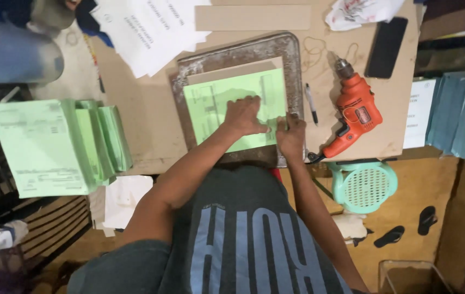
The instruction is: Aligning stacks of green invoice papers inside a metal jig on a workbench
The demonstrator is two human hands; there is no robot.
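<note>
Both hands rest on a stack of green sheets (227,103) that lies on a worn metal tray (292,54) in the middle of the desk (145,120). A brown card (232,71) shows from under the stack's far edge. The left hand (245,116) lies flat on the top sheet, its fingers (258,128) spread and pressing down, gripping nothing. The right hand (291,133) sits at the stack's near right corner, touching the left; its fingers are curled at the paper's edge, though whether they pinch the sheets cannot be told. Just right of the tray lies a pen (312,103), and beyond it an orange drill (353,114). A black phone (386,47) lies past the drill. More green sheets (53,147) are stacked at the left, and white papers (145,30) lie at the desk's far side.
</note>
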